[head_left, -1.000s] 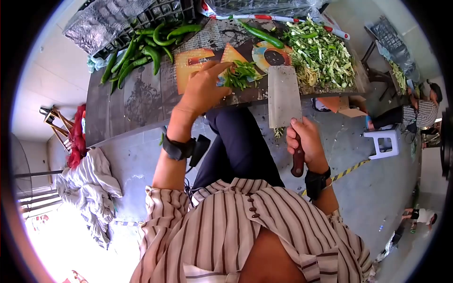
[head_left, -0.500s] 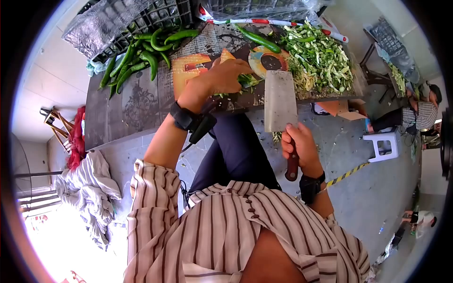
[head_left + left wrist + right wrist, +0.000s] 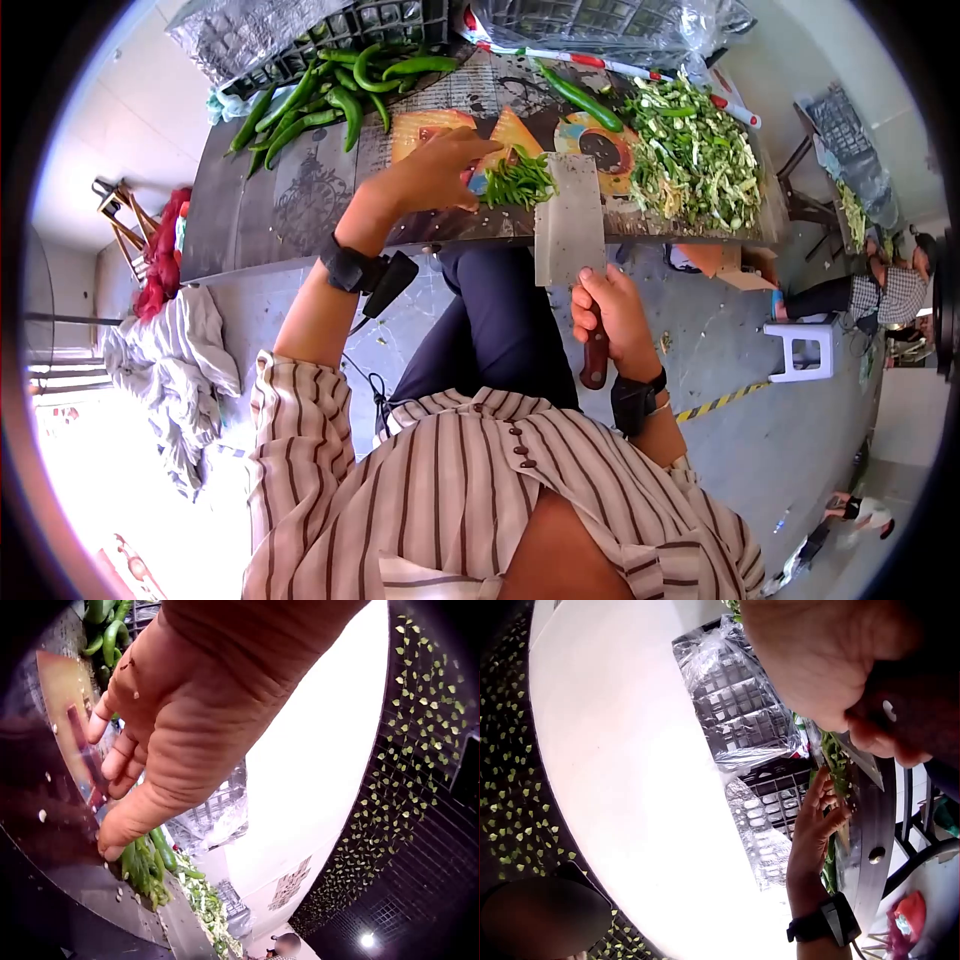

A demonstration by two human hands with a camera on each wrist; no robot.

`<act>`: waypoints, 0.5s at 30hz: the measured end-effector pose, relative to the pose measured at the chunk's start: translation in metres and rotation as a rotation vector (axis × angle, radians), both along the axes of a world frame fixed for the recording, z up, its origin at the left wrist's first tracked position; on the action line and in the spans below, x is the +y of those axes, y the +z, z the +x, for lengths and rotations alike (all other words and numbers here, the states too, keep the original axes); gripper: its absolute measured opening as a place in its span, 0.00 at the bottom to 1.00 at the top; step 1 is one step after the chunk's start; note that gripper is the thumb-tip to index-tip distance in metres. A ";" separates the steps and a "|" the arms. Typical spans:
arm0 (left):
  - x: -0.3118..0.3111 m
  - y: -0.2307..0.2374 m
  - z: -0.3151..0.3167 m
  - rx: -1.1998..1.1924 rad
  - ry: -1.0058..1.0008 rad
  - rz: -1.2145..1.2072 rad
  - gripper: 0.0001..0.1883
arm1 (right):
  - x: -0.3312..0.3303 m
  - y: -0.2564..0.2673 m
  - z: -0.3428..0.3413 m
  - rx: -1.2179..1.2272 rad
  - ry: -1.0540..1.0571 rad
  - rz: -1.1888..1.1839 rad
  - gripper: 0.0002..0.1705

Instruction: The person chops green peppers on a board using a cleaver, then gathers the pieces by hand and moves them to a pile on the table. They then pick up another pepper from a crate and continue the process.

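Note:
My right hand (image 3: 612, 315) grips the brown handle of a cleaver (image 3: 572, 225), its broad blade pointing away from me over the table's near edge. Beside the blade's left side lies a small heap of sliced green peppers (image 3: 520, 182). My left hand (image 3: 425, 178) is just left of that heap, fingers loosely bent and spread with nothing between them. In the left wrist view its thumb tip is right by the slices (image 3: 141, 868). The right wrist view shows the dark handle (image 3: 922, 709) inside my right hand, with most of the blade hidden.
Whole green peppers (image 3: 340, 95) are piled at the table's (image 3: 290, 215) back left. A large mound of chopped peppers (image 3: 693, 165) covers the right end, with one long pepper (image 3: 580, 97) nearby. Plastic-lined crates (image 3: 610, 30) stand behind. A white stool (image 3: 802, 350) and a seated person are off right.
My left hand has drawn back leftward from over the sliced peppers, leaving them in sight. The cleaver, still in my right hand, has moved left, close against the heap. The head view has shifted slightly.

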State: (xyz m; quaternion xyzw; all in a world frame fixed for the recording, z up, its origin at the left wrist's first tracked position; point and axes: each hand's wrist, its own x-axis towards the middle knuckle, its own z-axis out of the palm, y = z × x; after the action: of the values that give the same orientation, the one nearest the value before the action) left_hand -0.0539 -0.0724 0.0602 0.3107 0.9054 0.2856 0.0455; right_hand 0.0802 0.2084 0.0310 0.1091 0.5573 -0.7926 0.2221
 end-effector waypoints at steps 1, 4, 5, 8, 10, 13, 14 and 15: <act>0.003 0.002 0.002 -0.001 0.006 0.006 0.43 | -0.002 0.002 -0.001 -0.001 0.006 0.006 0.10; 0.015 0.007 0.001 -0.147 0.094 0.018 0.39 | -0.009 0.006 -0.003 0.004 0.019 0.015 0.10; 0.016 0.004 -0.003 -0.116 0.057 0.033 0.38 | -0.010 0.004 -0.004 -0.003 0.017 0.010 0.10; 0.020 -0.006 -0.009 -0.028 0.028 0.052 0.34 | -0.015 0.004 -0.008 -0.012 0.026 0.012 0.10; 0.023 -0.011 -0.010 0.029 0.026 0.050 0.32 | -0.017 0.003 -0.009 -0.005 0.019 0.022 0.10; 0.031 -0.015 -0.008 0.085 0.088 0.045 0.30 | -0.022 0.002 -0.010 0.009 0.027 0.006 0.11; 0.034 -0.016 -0.006 0.099 0.101 0.064 0.29 | -0.022 0.002 -0.011 0.010 0.027 0.006 0.11; 0.038 -0.015 -0.003 0.113 0.113 0.083 0.28 | -0.023 0.001 -0.011 0.011 0.026 0.011 0.11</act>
State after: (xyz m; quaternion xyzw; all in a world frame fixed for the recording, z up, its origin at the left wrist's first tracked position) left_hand -0.0570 -0.0349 0.0453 0.2765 0.9100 0.3070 -0.0347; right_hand 0.0692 0.1852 0.0323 0.0987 0.5642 -0.7872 0.2286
